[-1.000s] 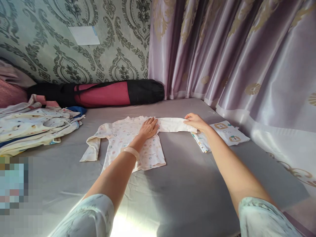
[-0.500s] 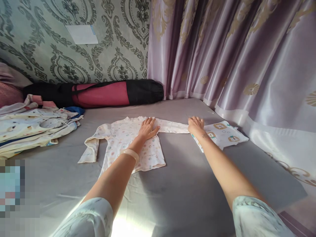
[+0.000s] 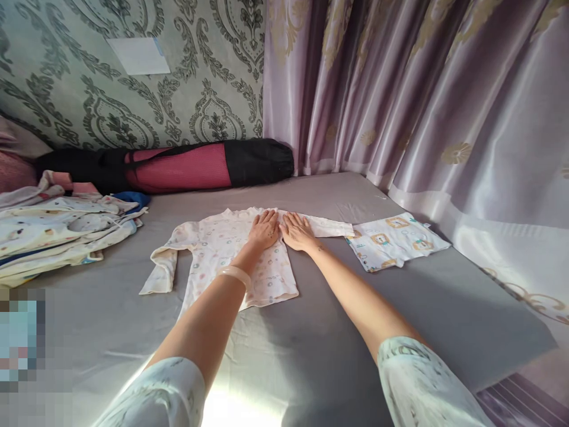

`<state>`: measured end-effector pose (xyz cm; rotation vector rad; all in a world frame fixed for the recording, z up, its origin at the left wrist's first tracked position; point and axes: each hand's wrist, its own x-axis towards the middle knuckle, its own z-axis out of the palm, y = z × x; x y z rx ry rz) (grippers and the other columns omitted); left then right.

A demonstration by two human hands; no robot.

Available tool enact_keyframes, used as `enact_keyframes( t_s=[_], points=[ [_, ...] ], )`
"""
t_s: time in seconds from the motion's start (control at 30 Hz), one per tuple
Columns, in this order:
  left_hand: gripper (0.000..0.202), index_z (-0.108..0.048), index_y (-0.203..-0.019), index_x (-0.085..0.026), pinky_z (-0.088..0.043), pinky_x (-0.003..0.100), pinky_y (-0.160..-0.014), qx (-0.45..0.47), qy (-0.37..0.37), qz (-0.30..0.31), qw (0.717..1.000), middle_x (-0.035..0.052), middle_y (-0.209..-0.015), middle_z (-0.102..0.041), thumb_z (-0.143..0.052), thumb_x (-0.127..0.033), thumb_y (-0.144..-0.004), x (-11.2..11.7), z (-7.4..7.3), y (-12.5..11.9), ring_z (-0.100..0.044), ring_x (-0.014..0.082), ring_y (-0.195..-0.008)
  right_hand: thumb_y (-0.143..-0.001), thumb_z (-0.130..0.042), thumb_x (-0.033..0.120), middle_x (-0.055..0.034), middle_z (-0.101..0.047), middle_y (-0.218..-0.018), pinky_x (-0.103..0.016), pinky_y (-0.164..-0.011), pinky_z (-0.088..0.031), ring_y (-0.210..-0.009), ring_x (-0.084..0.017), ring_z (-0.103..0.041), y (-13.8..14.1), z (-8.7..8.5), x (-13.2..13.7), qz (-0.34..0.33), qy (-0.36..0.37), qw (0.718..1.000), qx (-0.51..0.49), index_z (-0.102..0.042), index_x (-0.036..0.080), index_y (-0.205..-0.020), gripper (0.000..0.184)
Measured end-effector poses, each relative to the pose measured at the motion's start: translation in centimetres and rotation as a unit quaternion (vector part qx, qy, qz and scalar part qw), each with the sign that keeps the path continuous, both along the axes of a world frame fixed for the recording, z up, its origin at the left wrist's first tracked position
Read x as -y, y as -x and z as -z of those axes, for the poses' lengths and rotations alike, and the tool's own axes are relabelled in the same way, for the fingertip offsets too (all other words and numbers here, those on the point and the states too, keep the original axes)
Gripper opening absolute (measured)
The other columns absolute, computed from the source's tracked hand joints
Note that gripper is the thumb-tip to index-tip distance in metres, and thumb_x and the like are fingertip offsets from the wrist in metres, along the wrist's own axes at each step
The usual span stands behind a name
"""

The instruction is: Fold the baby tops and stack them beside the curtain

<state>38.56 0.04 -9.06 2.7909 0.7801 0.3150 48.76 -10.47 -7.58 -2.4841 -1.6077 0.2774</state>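
Observation:
A small white long-sleeved shirt (image 3: 217, 246) with a pale print lies spread on the grey bed sheet. Flat on its shoulder area rests my left hand (image 3: 264, 230), fingers stretched out. Right beside it, my right hand (image 3: 299, 231) lies palm down at the top of the right-hand sleeve, fingers extended. That sleeve runs out straight, its cuff touching a folded white garment (image 3: 380, 239) with orange and green animal prints. The shirt's other sleeve is bent down at the left. My left forearm covers part of the shirt's lower front.
Several crumpled children's clothes (image 3: 66, 228) are heaped at the left. Along the wall lies a black and pink rolled bag (image 3: 178, 167). Purple curtains (image 3: 377, 89) hang at the right edge of the bed (image 3: 329, 332). A blurred patch covers something at the lower left.
My right hand has let go of the sleeve's cuff end and moved left to the shoulder, flattening out. My left hand has stayed in place. More of the folded garment shows.

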Motion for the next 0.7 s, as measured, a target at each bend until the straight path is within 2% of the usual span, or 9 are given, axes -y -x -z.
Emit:
enact_keyframes(
  t_s=[0.2,0.3,0.4,0.53,0.63,0.7],
  points=[
    [0.052,-0.041,-0.148,-0.019,-0.021,0.051,-0.119,0.014,-0.003,0.004,1.0,0.0105,-0.156,-0.039,-0.028,-0.031,-0.099,-0.2,0.4,0.0,-0.03,0.0273,-0.146,-0.1,-0.01,0.054,-0.0043,-0.006,-0.166,-0.064,-0.117,-0.003,-0.152,-0.031,-0.001,-1.8,-1.4,3.4,0.075,0.069,0.995,-0.012,-0.017,0.029,-0.158,0.063],
    [0.053,-0.04,-0.148,-0.02,-0.021,0.053,-0.119,0.017,-0.002,0.01,1.0,0.0104,-0.156,-0.039,-0.027,-0.033,-0.099,-0.3,0.6,0.0,-0.029,0.0276,-0.147,-0.1,-0.011,0.055,-0.0051,-0.005,-0.167,-0.068,-0.114,-0.002,-0.151,-0.035,0.0,-2.4,-1.8,4.6,0.122,0.088,0.989,-0.012,-0.016,0.034,-0.158,0.062],
    [0.053,-0.039,-0.149,-0.02,-0.019,0.053,-0.119,0.007,-0.002,0.008,1.0,0.0104,-0.157,-0.037,-0.026,-0.034,-0.1,-0.3,0.6,-0.1,-0.028,0.0281,-0.147,-0.1,-0.014,0.055,-0.0072,-0.005,-0.166,-0.067,-0.114,-0.001,-0.15,-0.037,0.001,-2.6,-1.7,5.1,0.149,0.086,0.985,-0.008,-0.017,0.033,-0.158,0.062],
    [0.054,-0.038,-0.15,-0.017,-0.018,0.054,-0.119,-0.011,0.01,0.009,1.0,0.0125,-0.158,-0.034,-0.025,-0.034,-0.1,-0.2,0.3,-0.3,-0.025,0.029,-0.148,-0.1,-0.015,0.054,-0.0077,-0.005,-0.166,-0.068,-0.114,0.0,-0.15,-0.037,0.002,-2.8,-1.7,5.2,0.152,0.089,0.984,-0.007,-0.017,0.033,-0.158,0.062],
    [0.055,-0.037,-0.149,-0.017,-0.021,0.056,-0.118,-0.018,0.031,0.015,0.999,0.016,-0.158,-0.032,-0.028,-0.04,-0.1,-0.2,-0.5,0.2,-0.024,0.03,-0.148,-0.1,-0.018,0.052,-0.0089,-0.004,-0.166,-0.069,-0.113,-0.005,-0.15,-0.038,-0.001,-3.0,-2.5,4.8,0.155,0.118,0.981,-0.018,-0.017,0.032,-0.158,0.061],
    [0.054,-0.038,-0.147,-0.019,-0.025,0.055,-0.116,-0.024,0.041,0.03,0.998,0.0165,-0.158,-0.032,-0.032,-0.043,-0.099,-0.2,-1.1,1.4,-0.025,0.0295,-0.148,-0.1,-0.023,0.045,-0.012,-0.006,-0.166,-0.068,-0.114,-0.008,-0.151,-0.037,-0.004,-2.7,-3.2,4.0,0.145,0.128,0.981,-0.004,-0.022,0.025,-0.157,0.061]
  ],
)
